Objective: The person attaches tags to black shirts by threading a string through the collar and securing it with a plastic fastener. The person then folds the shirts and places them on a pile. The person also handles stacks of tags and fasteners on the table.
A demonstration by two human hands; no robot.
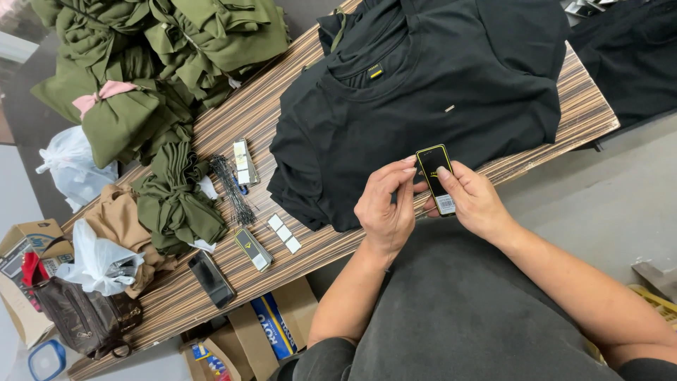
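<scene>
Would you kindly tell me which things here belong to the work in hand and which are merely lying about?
In hand: black hang tag, held by left hand and right hand; stack of black T-shirts.
Lying about: olive garments, brown bag, black phone.

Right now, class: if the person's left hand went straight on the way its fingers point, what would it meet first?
The left hand points up and right at the black hang tag, which its fingertips already touch. Beyond lies the stack of black T-shirts; depth is unclear.

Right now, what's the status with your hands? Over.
Left hand and right hand together pinch a small black tag. Stack of black shirts just beyond. Nothing between.
</scene>
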